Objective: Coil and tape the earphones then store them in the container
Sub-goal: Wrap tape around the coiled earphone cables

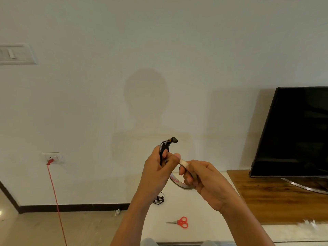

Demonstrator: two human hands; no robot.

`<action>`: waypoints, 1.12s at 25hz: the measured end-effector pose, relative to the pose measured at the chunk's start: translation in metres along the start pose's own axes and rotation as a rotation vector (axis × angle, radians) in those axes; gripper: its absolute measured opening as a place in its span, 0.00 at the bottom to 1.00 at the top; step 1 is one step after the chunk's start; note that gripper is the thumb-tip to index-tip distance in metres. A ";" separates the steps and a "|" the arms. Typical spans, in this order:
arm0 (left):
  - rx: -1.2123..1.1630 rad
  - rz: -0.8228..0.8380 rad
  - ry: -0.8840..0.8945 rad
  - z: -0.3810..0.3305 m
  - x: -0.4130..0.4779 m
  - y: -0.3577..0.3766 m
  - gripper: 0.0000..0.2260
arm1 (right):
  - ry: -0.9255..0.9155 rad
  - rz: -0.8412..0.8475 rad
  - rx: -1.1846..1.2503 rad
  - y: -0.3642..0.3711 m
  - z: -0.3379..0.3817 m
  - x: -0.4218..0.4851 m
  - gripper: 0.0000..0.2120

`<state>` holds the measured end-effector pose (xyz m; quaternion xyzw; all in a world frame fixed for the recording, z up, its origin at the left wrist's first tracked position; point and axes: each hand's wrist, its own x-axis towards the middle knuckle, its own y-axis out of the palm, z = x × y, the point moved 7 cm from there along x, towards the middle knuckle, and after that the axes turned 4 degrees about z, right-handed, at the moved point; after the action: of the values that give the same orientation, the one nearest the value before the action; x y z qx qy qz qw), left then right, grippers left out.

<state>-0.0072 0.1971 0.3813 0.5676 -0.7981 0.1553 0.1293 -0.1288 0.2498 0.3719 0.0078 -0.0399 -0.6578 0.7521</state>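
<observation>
Now raised above a white surface [204, 210], a coiled bundle of black earphones [163, 149] sits pinched in a person's left hand [156, 169], thumb and fingers closed around its middle. The right hand [205, 180] grips a roll of tape [177, 182] just beside it, fingers hooked through the core. A pale strip appears to run from the roll toward the bundle, though where its end sticks is hidden behind the thumb.

The bundle stands roughly upright, its long axis running from the palm up toward the wall. One earbud [174, 140] pokes out at the top and points right.

Light, limp and springy, the thin cord would likely uncoil if the pinch eased. The safest hold looks to be across the gathered loops at the waist, clear of the buds and their delicate joints.

Below, a second tangle of earphones [159, 199] lies on the surface, with red-handled scissors [181, 222] nearer the person. No container is in view.
</observation>
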 end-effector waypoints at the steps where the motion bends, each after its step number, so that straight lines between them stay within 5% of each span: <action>1: 0.008 -0.004 0.001 -0.001 -0.001 0.000 0.12 | 0.005 -0.007 -0.020 0.000 0.000 0.000 0.21; 7: -0.124 -0.106 -0.119 0.012 -0.007 -0.006 0.12 | -0.119 0.035 -0.130 -0.002 0.014 -0.005 0.18; 13: -0.131 -0.119 -0.240 0.017 -0.008 -0.008 0.14 | -0.398 -0.119 -0.636 -0.003 0.031 -0.015 0.14; 17: -0.202 -0.126 -0.253 0.014 -0.013 -0.001 0.15 | -0.499 -0.168 -0.591 -0.008 0.036 -0.017 0.03; 28: -0.505 -0.127 -0.410 0.019 -0.025 0.016 0.14 | -0.739 -0.431 -0.557 -0.011 0.039 -0.031 0.10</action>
<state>-0.0150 0.2161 0.3525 0.5857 -0.7838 -0.1734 0.1122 -0.1461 0.2807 0.4089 -0.4184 -0.1238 -0.7424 0.5084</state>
